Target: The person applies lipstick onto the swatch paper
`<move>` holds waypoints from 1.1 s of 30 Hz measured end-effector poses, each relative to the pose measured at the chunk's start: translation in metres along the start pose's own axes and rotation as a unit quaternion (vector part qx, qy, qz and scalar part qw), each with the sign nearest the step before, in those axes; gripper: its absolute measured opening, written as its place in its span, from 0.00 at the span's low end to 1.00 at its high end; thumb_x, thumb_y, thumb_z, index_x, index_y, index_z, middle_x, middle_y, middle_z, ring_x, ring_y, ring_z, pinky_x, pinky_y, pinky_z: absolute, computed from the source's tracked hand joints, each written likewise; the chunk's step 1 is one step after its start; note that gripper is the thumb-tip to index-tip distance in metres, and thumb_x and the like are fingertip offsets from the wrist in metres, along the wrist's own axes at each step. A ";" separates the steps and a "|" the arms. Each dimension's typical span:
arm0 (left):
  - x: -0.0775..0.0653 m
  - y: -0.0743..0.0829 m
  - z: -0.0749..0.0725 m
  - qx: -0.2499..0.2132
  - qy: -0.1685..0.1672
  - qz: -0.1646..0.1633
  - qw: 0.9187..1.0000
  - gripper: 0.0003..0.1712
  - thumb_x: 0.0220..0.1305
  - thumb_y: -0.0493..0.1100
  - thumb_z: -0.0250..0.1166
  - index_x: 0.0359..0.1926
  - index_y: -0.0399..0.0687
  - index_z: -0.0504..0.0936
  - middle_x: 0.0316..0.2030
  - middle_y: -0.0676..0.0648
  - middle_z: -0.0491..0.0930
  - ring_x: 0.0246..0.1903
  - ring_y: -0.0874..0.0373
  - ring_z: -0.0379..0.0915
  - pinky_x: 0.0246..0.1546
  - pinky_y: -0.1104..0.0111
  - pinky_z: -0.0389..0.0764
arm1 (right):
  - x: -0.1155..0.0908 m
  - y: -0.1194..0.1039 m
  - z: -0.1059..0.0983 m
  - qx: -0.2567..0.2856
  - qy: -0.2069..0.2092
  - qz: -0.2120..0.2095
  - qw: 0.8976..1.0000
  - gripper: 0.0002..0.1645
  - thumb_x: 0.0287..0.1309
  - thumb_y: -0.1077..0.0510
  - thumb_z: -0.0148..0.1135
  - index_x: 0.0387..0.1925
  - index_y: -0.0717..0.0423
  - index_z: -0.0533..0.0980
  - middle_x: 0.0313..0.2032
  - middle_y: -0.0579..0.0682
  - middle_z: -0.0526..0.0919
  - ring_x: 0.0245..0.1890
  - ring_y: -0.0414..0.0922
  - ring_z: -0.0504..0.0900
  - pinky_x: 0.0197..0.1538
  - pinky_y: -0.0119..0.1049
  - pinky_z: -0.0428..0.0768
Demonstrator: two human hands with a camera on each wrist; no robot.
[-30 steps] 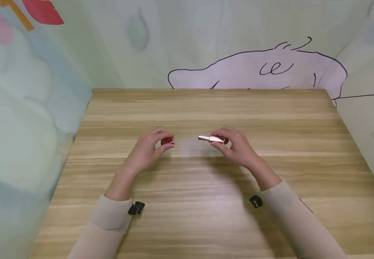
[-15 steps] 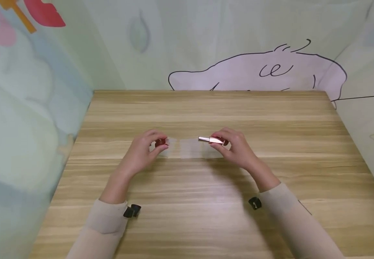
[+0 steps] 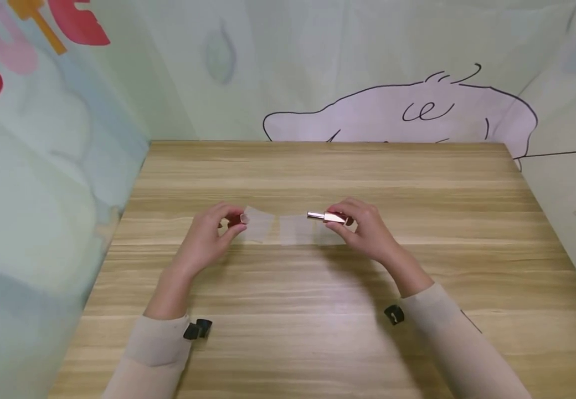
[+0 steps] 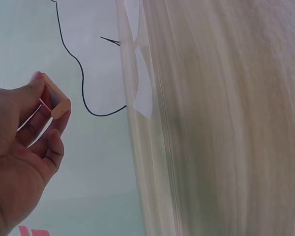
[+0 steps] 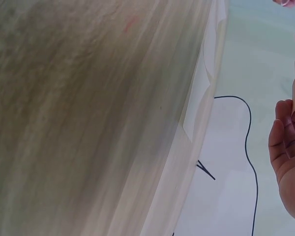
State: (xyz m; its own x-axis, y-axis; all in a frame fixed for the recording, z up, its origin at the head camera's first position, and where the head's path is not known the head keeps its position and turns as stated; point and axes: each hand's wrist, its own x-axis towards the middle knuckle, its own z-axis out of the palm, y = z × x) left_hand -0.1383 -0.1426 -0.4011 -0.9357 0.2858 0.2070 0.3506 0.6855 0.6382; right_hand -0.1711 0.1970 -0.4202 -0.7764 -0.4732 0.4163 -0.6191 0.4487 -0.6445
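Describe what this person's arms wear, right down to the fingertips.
The left sleeve and right sleeve are long, plain and pale beige, ending at the wrists. A small black piece sits inside each cuff's edge, one left, one right. No gloves show.

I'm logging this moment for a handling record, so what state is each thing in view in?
Tube: uncapped, its narrow metal end exposed
Cap: off, held apart from the tube, open end showing in the head view
Left hand: holding the cap
Right hand: holding the tube
Pale sheets: lying side by side on the table
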 end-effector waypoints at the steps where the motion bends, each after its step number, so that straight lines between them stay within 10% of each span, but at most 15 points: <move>1: -0.001 -0.001 -0.001 0.000 0.002 -0.005 1.000 0.15 0.67 0.37 0.69 0.52 0.36 0.82 0.43 0.43 0.83 0.43 0.49 0.78 0.43 0.53 0.77 | 0.000 0.000 0.000 0.000 0.000 -0.001 1.000 0.10 0.58 0.64 0.73 0.42 0.61 0.84 0.35 0.49 0.85 0.33 0.41 0.78 0.35 0.37 0.81; 33: -0.034 -0.033 -0.015 0.010 0.078 -0.022 0.997 0.16 0.65 0.31 0.68 0.52 0.28 0.82 0.45 0.36 0.83 0.45 0.42 0.80 0.45 0.48 0.81 | -0.004 0.001 0.003 0.000 0.014 -0.011 1.000 0.10 0.57 0.64 0.73 0.42 0.61 0.84 0.35 0.48 0.84 0.33 0.41 0.78 0.35 0.35 0.80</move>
State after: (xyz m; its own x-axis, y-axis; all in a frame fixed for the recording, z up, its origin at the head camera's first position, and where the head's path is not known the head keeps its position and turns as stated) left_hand -0.1187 -0.1850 -0.4180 -0.9446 0.1482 0.2929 0.3080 0.7087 0.6348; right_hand -0.1685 0.1966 -0.4241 -0.7655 -0.4620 0.4479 -0.6361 0.4382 -0.6351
